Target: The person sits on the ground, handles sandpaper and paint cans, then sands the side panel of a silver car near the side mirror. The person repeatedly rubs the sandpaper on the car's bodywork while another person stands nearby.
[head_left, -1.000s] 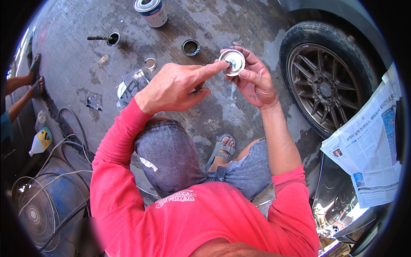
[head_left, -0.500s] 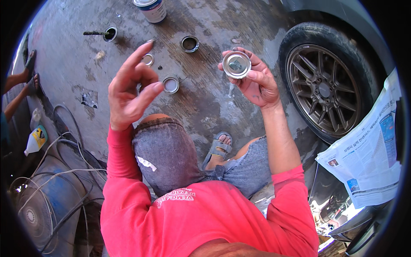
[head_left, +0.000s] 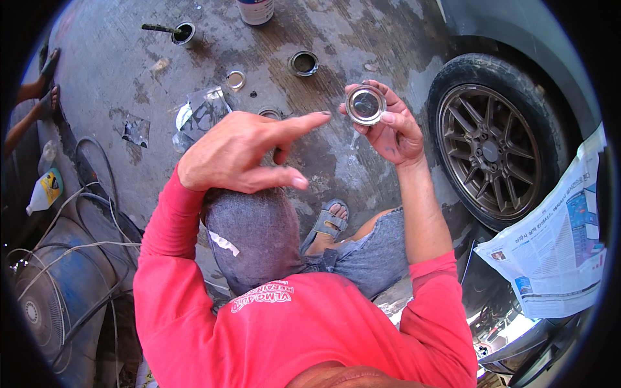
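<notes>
My right hand (head_left: 396,131) holds a small round metal tin lid (head_left: 366,105) by its rim, between the thumb and fingers. A dark, glossy smear lies in the lid's recessed middle. My left hand (head_left: 249,150) is empty, with its index finger stretched toward the lid and its thumb apart. The index fingertip is darkened and stops short of the lid. Behind the left hand, a small tin (head_left: 270,112) on the floor is mostly hidden. Farther off is an open tin (head_left: 303,64) with dark contents.
A ring-shaped lid (head_left: 235,80), clear plastic (head_left: 208,107) and a tin with a stick (head_left: 184,34) lie around the floor. A larger can (head_left: 256,11) stands beyond. A car wheel (head_left: 488,145) and newspaper (head_left: 556,242) are at right, cables (head_left: 110,187) at left, another person's feet (head_left: 48,97) far left.
My left hand has swung right and turned, its index finger now pointing at the lid. The lid's tilt has changed slightly in my right hand. The whole view has shifted a little.
</notes>
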{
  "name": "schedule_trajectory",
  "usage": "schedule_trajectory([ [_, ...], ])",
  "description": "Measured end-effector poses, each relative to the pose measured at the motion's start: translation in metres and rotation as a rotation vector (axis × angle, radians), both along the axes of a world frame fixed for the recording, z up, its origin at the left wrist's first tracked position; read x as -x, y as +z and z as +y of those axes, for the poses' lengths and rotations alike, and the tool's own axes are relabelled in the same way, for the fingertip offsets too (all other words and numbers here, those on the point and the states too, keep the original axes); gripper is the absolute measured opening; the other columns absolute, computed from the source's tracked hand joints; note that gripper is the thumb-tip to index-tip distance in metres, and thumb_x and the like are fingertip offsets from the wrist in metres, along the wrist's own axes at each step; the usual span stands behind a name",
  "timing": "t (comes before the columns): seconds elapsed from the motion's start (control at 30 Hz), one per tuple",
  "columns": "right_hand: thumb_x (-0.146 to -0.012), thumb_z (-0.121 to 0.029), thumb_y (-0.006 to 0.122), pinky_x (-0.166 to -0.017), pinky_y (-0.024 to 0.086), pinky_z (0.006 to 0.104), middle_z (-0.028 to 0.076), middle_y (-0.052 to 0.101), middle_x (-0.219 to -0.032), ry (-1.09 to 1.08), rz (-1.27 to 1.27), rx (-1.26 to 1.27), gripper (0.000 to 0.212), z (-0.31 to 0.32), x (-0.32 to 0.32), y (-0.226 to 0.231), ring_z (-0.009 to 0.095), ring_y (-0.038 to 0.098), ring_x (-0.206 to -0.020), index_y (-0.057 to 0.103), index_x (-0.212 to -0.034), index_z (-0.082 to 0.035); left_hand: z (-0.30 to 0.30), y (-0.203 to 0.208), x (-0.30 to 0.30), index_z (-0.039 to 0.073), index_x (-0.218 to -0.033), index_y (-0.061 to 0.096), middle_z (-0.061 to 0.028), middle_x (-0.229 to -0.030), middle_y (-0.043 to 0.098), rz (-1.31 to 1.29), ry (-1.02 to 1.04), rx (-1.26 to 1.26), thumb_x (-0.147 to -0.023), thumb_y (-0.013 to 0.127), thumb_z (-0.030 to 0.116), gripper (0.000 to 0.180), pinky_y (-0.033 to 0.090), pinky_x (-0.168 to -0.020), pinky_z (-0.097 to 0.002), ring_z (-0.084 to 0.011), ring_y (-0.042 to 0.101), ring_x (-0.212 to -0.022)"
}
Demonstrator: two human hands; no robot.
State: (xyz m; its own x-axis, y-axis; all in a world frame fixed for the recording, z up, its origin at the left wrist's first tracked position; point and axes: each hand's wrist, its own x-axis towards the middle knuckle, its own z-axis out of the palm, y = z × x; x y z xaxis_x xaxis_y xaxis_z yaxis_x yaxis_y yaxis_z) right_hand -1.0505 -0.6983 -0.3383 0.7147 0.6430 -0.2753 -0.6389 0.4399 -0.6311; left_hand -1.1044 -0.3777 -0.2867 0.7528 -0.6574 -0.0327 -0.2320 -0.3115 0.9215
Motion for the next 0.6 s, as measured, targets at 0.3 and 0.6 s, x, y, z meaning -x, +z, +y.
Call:
schedule_trajectory([
  [0.3, -0.091, -0.01, 0.069, -0.105, 0.057, 0.0413, 0.023, 0.054, -0.153, 0.01, 0.013, 0.028, 0.061, 0.001, 0.005, -0.001, 0.042, 0.059, -0.136, 0.055, -0.15, -0.01, -0.031, 0.0, -0.015, 0.008, -0.166, 0.031, -0.0133, -0.072, 0.066, -0.227, -0.155, -0.237, -0.086, 0.075, 0.065, 0.107, 0.053, -0.064, -0.0449, -0.0336, 0.07, -0.069],
  [0.6, -0.089, -0.01, 0.07, -0.109, 0.055, 0.0457, 0.023, 0.055, -0.152, 0.009, 0.017, 0.048, 0.063, 0.0, 0.006, 0.002, 0.043, 0.059, -0.136, 0.054, -0.15, -0.01, -0.037, 0.0, -0.014, 0.008, -0.165, 0.031, -0.0165, -0.074, 0.066, -0.256, -0.151, -0.241, -0.086, 0.075, 0.064, 0.106, 0.053, -0.064, -0.0457, -0.0371, 0.069, -0.069],
])
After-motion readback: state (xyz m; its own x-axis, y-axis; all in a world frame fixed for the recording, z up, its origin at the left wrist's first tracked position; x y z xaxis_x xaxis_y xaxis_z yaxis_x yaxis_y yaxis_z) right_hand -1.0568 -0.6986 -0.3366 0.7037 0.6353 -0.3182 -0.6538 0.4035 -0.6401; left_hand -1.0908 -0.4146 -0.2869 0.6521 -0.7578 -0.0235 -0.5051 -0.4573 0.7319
